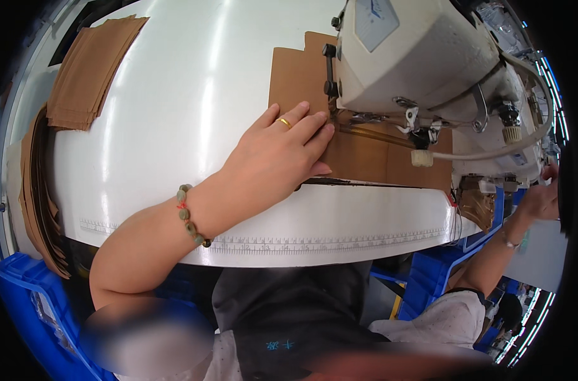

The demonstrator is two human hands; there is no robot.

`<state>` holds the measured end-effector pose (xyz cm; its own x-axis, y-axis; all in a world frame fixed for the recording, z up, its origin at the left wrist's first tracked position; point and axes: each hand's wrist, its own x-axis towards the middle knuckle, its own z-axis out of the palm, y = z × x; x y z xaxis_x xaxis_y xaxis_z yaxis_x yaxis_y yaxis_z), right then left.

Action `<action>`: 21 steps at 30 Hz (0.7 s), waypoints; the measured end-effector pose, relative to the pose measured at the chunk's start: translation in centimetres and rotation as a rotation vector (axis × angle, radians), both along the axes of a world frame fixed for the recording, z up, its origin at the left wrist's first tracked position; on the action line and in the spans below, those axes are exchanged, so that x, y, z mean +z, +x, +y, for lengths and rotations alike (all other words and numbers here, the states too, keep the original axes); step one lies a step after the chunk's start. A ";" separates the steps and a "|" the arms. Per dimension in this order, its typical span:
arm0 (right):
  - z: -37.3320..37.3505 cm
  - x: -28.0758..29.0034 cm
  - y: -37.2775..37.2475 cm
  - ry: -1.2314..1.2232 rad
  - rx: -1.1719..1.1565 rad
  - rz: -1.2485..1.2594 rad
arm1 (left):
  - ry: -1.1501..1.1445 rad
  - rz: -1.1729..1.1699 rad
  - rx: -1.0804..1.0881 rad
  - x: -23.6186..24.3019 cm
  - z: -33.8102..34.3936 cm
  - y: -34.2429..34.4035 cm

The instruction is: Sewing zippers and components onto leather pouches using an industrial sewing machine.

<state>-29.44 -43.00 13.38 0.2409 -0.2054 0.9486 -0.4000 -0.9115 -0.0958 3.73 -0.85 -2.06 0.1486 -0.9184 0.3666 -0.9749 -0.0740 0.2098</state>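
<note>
My left hand point(279, 149) lies flat, fingers together, on a brown flat piece point(365, 159) on the white sewing table point(187, 95). Its fingertips are close to the needle area of the white sewing machine point(416, 51). The brown piece runs under the machine head and out to the right. There is a gold ring on one finger and a bead bracelet on the wrist. My right hand point(541, 198) reaches out at the far right rim, beside the machine's end. It is partly cut off, and I cannot tell whether it holds anything.
A stack of brown pieces point(92, 70) lies at the table's far left. More brown pieces point(38, 197) hang over the left edge. A printed ruler point(327, 242) runs along the front edge. Blue crates sit below at left point(29, 305) and right point(441, 260).
</note>
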 end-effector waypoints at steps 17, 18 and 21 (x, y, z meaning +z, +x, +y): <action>-19.3 -7.5 -15.6 1.026 0.385 -0.434 | -0.093 -0.007 0.015 -1.3 -0.6 0.0; -19.1 -7.5 -15.4 1.018 0.320 -0.480 | -0.080 -0.012 0.020 -1.4 -0.6 0.0; -18.7 -7.1 -15.2 1.014 0.231 -0.457 | -0.083 -0.014 0.022 -1.6 -0.6 0.0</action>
